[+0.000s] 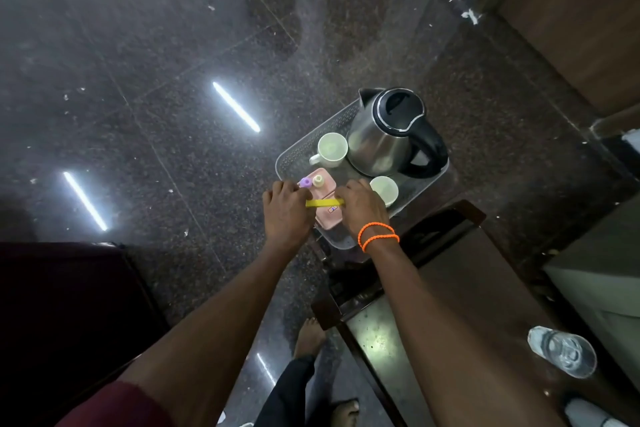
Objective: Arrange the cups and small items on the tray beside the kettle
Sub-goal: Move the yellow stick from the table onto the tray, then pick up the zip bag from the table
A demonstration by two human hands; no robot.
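Head view:
Tray (pixel 294 158): clear plastic, ribbed base, sitting on the dark speckled floor (pixel 138 97) at the corner of a dark tabletop (pixel 450 288).
Kettle (pixel 388 135): steel with black lid and handle, upright on the tray's far right part.
Far cup (pixel 330 149): white, upright, just left of the kettle, handle toward the tray's left rim.
Near cup (pixel 384 189): white, upright, in front of the kettle, partly hidden by the right hand.
Pink box (pixel 323 191): flat, on the tray's near left part, between the two hands.
Bottles: a purple cap (pixel 305 182) and a cream cap (pixel 317 180) side by side at the box's far end.
Yellow strip (pixel 323 202): thin, level, stretched across above the box.
Left hand (pixel 285 211): fingers curled, pinching the strip's left end.
Right hand (pixel 360 208): fingers curled, pinching the strip's right end; orange bands (pixel 377 236) at the wrist.
Glass (pixel 562 350): clear, on the tabletop, well apart from the tray.
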